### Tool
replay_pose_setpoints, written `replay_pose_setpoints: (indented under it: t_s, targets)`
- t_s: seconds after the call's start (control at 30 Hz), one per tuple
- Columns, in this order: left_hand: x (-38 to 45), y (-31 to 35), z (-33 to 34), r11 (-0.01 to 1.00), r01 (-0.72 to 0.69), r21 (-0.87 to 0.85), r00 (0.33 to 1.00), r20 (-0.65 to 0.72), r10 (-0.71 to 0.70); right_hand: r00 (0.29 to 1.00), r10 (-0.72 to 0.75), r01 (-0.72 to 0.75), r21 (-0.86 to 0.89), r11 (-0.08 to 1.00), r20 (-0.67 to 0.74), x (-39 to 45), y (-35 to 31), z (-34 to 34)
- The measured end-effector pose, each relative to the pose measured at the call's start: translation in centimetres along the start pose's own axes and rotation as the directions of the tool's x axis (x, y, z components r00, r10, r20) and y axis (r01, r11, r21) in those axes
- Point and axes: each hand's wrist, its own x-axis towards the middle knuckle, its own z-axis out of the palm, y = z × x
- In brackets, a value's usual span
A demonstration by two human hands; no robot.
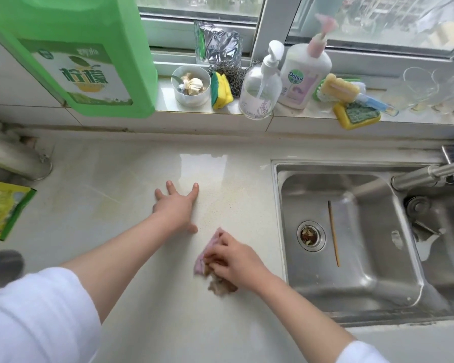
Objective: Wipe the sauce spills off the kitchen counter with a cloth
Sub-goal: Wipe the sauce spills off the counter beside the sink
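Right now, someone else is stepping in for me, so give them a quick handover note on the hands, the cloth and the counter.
Left hand: flat on the counter, fingers spread, holding nothing.
Right hand: gripping the pink cloth pressed on the counter, just left of the sink.
Done: the cloth is on the spill and already stained brown.
Left: a brownish sauce smear shows under and beside the cloth; wipe it off, then check the counter for any other marks.

- Cloth (212, 246): pink, stained brown
- Counter (131, 205): pale cream, faintly speckled
- Detergent jug (71, 56): bright green (white-and-yellow label)
- Sink (351, 231): silver steel
- Sponge (222, 91): yellow, green-backed
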Motion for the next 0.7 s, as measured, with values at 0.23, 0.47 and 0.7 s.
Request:
replay_pose_setpoints:
  t_s: [0.23, 0.47, 0.7]
  targets:
    - [0.0, -0.1, 0.3, 1.000, 0.014, -0.025, 1.000, 0.010, -0.014, 0.628, 0.525, -0.392, 0.350, 0.851, -0.574, 5.1, 5.4, -7.8]
    - [0.4, -1.0, -0.5, 1.000, -0.015, 0.007, 0.997, 0.077, 0.014, 0.999, -0.051, 0.051, -0.066, 0.997, -0.005, 2.6, 1.0, -2.4]
    - [0.3, -4.1, -3.5, 0.997, -0.053, -0.058, 0.983, -0.181, 0.041, 0.713, 0.450, -0.412, 0.198, 0.890, -0.538, 6.6, 3.9, -6.3]
